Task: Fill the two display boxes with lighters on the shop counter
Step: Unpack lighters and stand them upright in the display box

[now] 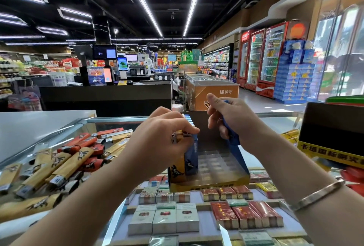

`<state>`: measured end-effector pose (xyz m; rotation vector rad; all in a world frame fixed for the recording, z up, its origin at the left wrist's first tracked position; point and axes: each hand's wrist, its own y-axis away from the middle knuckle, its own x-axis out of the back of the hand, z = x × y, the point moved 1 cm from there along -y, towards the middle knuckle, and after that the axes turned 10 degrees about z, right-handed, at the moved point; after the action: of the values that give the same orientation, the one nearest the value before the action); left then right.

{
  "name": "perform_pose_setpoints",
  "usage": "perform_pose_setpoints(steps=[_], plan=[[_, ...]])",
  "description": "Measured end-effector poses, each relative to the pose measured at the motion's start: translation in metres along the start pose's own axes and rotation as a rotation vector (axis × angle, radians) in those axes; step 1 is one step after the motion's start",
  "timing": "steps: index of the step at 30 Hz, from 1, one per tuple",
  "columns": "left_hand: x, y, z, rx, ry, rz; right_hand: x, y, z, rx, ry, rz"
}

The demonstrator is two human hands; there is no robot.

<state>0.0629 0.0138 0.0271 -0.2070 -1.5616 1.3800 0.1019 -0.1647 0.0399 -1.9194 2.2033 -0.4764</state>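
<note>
Pinching lighters (190, 159) in display box (208, 183), left hand (165, 137); right hand (228, 115) fingers curled round blue lighter (233, 137).

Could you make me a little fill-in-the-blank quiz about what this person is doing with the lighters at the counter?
1. The right hand holds lighters coloured ____.
2. The left hand presses on lighters standing at the ____ side of the display box.
3. The loose lighters heaped on the glass counter are orange, tan and ____.
4. The bracelet is on the ____ wrist.

Missing words: blue; left; red; right
</note>
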Motion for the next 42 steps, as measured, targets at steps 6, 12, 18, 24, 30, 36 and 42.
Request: perform_pose_setpoints(steps=[6, 12, 18, 24, 30, 36, 42], plan=[[-0.003, 0.0, -0.004, 0.129, 0.048, -0.092, 0.001, 0.001, 0.0, -0.023, 0.008, -0.028], [-0.006, 0.004, -0.004, 0.204, 0.153, -0.101, 0.003, 0.008, -0.016, 0.0, 0.208, -0.281], [0.002, -0.001, -0.002, 0.243, 0.282, 0.115, -0.001, 0.019, -0.025, 0.043, 0.336, -0.519], [0.005, -0.001, 0.001, 0.133, 0.245, 0.046, -0.002, 0.024, -0.031, 0.115, 0.392, -0.577], [0.006, -0.003, 0.001, 0.188, 0.362, 0.104, -0.001, 0.025, -0.035, 0.114, 0.178, -0.595], [0.01, -0.005, -0.002, 0.264, 0.424, 0.253, 0.008, 0.01, -0.028, 0.203, 0.056, -0.318], [0.005, 0.0, 0.006, 0.139, 0.209, 0.195, 0.006, -0.008, 0.005, 0.312, 0.526, 0.224]])
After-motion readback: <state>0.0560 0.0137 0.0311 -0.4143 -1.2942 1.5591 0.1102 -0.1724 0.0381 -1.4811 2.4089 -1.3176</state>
